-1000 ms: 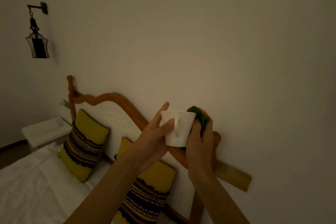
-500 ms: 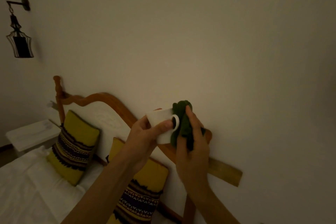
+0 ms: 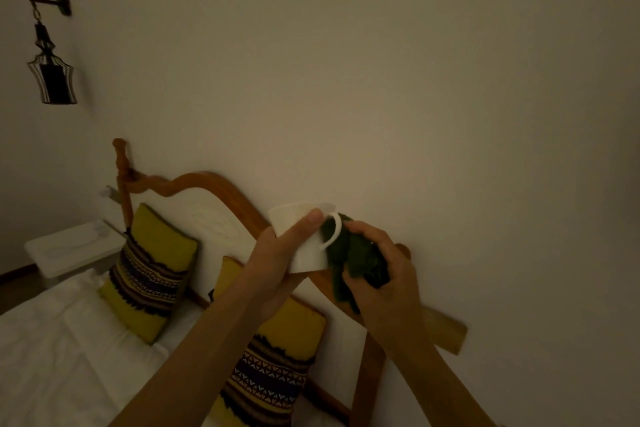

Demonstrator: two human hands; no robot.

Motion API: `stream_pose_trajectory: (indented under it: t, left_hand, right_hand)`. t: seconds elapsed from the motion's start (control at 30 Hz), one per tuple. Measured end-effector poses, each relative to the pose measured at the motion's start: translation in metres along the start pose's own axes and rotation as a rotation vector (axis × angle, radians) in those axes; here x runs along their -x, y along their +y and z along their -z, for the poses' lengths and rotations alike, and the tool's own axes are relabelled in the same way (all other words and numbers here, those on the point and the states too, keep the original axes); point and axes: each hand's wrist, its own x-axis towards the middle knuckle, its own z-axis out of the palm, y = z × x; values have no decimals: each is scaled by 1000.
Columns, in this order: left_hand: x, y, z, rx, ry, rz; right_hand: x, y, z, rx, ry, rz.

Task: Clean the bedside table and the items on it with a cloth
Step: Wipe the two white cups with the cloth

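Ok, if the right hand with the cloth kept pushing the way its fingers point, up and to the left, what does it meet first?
Most likely the white cup: the right hand already presses the green cloth around the cup's handle, which the left hand holds. Depth here is hard to judge.

White mug (image 3: 308, 246) with loop handle, held up in the air, tilted, handle facing right; dark green cloth (image 3: 353, 258), bunched and crumpled, pressed against the handle side of the mug, a loose end hanging down below
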Motion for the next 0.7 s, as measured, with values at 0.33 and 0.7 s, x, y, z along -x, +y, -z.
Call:
stream_pose_trajectory:
  t: [0.33, 0.7]
  left_hand:
    - [5, -9, 3, -281, 140, -153]
    - [14, -9, 11, -428, 94, -133]
  right_hand:
    - [-7, -10, 12, -172, -194, -210]
    - [-8, -3, 17, -19, -229, -204]
